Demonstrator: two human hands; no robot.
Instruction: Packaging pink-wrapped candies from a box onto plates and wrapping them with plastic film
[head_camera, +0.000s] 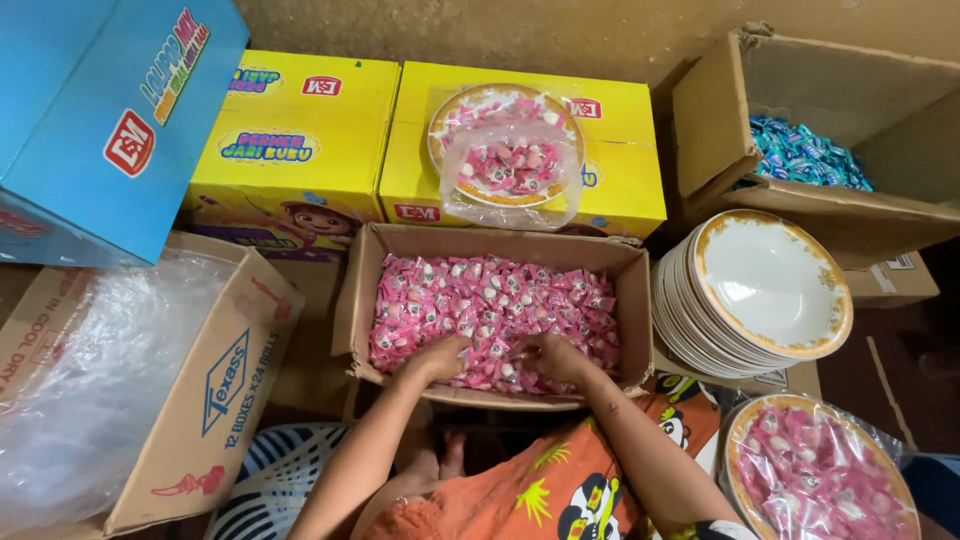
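An open cardboard box (352, 305) in front of me is full of small pink wrapped candies (500, 295). My left hand (438, 358) and my right hand (553, 358) are both dug into the near side of the candy pile, fingers curled among the wrappers. What each hand grips is hidden by the candies. Behind the box, a gold-rimmed plate (500, 145) holds pink candies under a clear plastic bag. It rests on a yellow carton (610, 170).
A stack of white gold-rimmed plates (765, 290) stands right of the box. A bagged plate of pink candies (815, 470) lies at lower right. A cardboard box with blue candies (805, 150) sits at back right. At left are a blue carton (90, 110), another yellow carton (295, 140) and a box of clear plastic bags (100, 380).
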